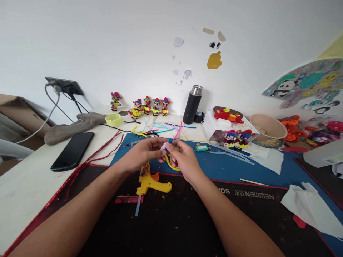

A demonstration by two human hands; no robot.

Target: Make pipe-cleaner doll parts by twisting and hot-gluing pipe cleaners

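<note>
My left hand point(150, 151) and my right hand point(180, 154) meet over the blue mat, with fingers pinched together. Between their fingertips is a small blue piece point(169, 141), with something pale beside it at the left fingertips; its shape is mostly hidden. A yellow pipe cleaner point(171, 165) curves below the fingers. Just beneath my left hand lies a yellow glue gun point(151, 184), a pale blue stick poking out of its rear. Beside it is a red cutter point(125, 199).
A black phone point(72, 151) and red tinsel stems point(88, 161) lie left. Behind are small dolls point(136, 109), colored stems, a yellow tape roll point(114, 120) and a black flask point(192, 105). A white box point(210, 128), bowl point(268, 126) and paper pieces point(308, 203) are right.
</note>
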